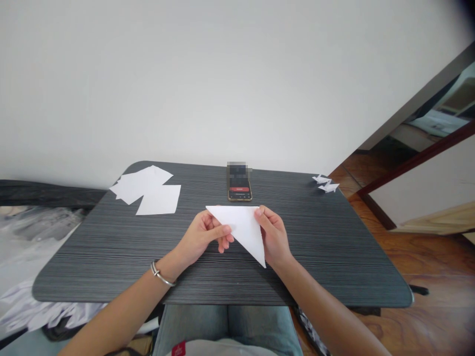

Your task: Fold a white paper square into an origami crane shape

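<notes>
A white sheet of paper [247, 230], folded into a triangle, is held up over the dark table between both hands. My left hand [208, 232] pinches its slanted folded-looking edge, thumb on top and fingers behind. At the upper right corner, my right hand [273, 232] grips the paper with the thumb in front. One point of the triangle hangs down near my right wrist, and another reaches left above my left hand. The fingers behind the paper are partly hidden.
Several loose white paper sheets [143, 185] lie at the table's back left. A phone [239, 183] rests near the wall at the middle back. Small folded paper figures [328, 187] stand at the back right of the dark table [111, 257].
</notes>
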A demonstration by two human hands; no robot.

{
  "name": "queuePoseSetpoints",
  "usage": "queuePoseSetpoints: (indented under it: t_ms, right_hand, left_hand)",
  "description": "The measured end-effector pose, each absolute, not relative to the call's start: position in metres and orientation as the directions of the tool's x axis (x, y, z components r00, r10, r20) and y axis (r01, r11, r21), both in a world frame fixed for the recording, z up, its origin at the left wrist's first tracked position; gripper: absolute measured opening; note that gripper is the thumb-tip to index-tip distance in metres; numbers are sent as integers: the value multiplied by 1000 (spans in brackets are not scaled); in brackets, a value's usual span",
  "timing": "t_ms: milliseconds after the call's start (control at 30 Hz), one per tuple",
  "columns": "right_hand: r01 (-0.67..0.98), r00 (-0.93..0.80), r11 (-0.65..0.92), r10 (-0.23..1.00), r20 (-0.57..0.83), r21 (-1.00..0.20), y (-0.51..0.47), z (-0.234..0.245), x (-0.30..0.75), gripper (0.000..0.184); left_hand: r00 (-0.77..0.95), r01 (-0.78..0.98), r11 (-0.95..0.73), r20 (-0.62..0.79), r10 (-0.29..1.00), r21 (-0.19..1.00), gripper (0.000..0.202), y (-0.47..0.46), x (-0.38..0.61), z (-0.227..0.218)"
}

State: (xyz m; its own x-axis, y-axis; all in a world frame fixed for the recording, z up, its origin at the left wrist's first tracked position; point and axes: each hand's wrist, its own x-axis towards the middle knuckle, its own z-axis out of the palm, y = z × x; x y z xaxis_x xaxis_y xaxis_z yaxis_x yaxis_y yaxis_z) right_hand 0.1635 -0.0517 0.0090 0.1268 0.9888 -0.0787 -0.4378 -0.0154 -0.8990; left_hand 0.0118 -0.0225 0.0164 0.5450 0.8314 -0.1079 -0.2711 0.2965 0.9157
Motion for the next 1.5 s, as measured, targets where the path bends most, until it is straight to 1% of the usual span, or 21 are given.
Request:
queuePoseSetpoints:
  t_ms: [133,267,367,500,633,800,967,1067,1133,1300,1500]
  right_hand:
    - [-448,131,-3,989,-69,-894,-53,10,164,38]
    - [-474,128,-7,989,-77,-880,-54,13,163,39]
    - [-473,122,3,991,-62,-881,-54,14,162,39]
    - [-479,134,47,991,-20,-877,-54,12,162,41]
    - [-515,111,76,994,21,-854,-54,11,162,37]
    - [-545,125,141,988,86,-826,-54,13,164,30]
    - [-562,136,140,988,75,-815,-52,11,165,25]
    - [-521,161,139,985,63,-842,-51,8,166,22]
    - [-465,197,162,977,76,-871,-51,6,166,21]
    - [-257,299,263,937,182,-930,-51,6,167,18]
    - [-115,244,217,952,184,-969,-52,8,162,22]
  left_hand:
    - [558,-284,314,-110,823,906,31,-23,12,19]
    - [572,-296,318,-100,814,901,26,-24,12,20]
    - [580,-271,322,-113,806,907,23,-24,11,19]
    - [551,-236,305,-132,824,923,22,-23,11,17]
    - [543,-212,276,-122,831,937,20,-22,12,16]
    - [511,-163,229,-116,852,960,21,-22,13,18]
    - [494,-134,190,-101,864,973,22,-23,14,19]
    - [495,-115,176,-98,863,978,22,-23,13,20]
    - [497,-101,171,-99,862,980,23,-23,13,20]
    - [494,-66,158,-106,863,985,25,-23,13,18]
    - [446,-35,58,-36,894,998,27,-22,12,20]
